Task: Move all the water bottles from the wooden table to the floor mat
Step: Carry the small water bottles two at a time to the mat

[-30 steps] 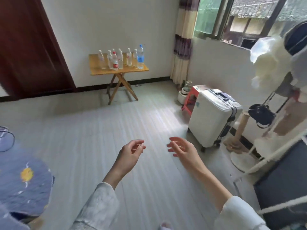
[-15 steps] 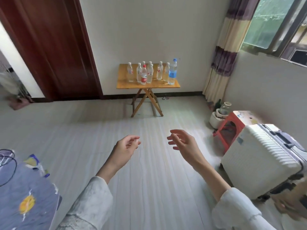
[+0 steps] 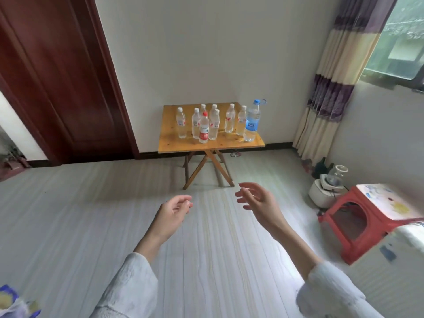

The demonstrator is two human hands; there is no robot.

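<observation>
Both arms, in white sleeves, are extended forward, with the left hand (image 3: 173, 208) loosely curled and empty and the right hand (image 3: 260, 201) held with fingers spread, palm facing left.

Soft window (image 3: 399, 49) daylight — blurred, warped edges

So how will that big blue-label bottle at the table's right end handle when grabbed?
The blue-label bottle is the tallest, so probably the heaviest if full. It stands near the wooden table edge and looks apt to tip if nudged. Its smooth plastic may be slippery.
</observation>
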